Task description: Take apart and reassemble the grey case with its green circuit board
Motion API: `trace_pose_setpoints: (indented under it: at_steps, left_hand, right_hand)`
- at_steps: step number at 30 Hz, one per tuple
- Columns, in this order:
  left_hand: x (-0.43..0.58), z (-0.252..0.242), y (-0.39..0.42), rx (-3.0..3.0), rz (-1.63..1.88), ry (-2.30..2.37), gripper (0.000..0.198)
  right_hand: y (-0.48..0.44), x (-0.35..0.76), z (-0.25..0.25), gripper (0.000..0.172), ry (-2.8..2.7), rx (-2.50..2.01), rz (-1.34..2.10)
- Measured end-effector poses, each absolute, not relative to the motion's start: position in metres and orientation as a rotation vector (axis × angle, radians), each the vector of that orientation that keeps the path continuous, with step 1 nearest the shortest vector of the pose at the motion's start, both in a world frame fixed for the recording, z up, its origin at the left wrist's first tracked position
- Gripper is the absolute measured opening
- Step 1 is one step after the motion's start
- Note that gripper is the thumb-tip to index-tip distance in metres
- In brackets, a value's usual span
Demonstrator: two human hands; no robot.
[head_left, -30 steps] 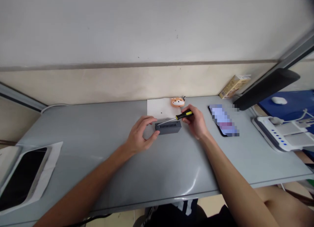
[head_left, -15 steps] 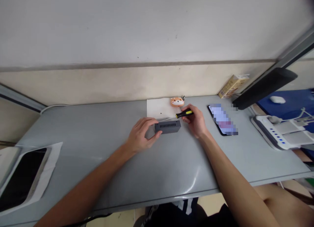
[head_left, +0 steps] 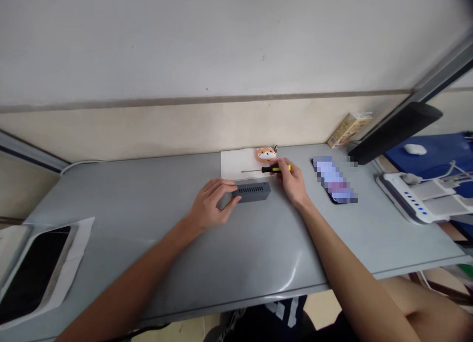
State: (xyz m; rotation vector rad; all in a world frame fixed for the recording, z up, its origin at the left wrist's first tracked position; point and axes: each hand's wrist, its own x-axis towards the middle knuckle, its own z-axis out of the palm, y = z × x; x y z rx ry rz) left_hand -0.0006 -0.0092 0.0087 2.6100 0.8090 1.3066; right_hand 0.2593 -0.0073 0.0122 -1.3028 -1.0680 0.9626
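Note:
A small dark grey box (head_left: 252, 191) with a row of vent slots lies on the grey table (head_left: 155, 199). My left hand (head_left: 211, 204) grips its left end, fingers curled round it. My right hand (head_left: 291, 182) is closed on a screwdriver (head_left: 271, 169) with a black and yellow handle. The thin shaft points left, level, over a white sheet of paper (head_left: 236, 163) behind the box. An orange animal-shaped toy (head_left: 266, 154) sits at the paper's back right corner.
A phone (head_left: 334, 185) lies right of my right hand. A small cardboard box (head_left: 349, 129) leans by the wall. A white device with blue lights (head_left: 414, 196) sits at the right edge, a dark tablet on paper (head_left: 35, 268) at the left.
My right hand has lifted the screwdriver off the grey box and moved it back over the white paper, the shaft now level. My left hand stays on the box.

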Motion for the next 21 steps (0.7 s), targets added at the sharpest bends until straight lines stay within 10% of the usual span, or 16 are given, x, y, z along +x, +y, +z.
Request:
trace_pose_setpoints:
  at_steps: [21]
  left_hand:
    - [0.044,0.018,-0.020,2.980,1.204,0.982,0.032]
  right_hand:
    - [0.003,0.292,0.011,0.021,-0.301,-0.927,1.182]
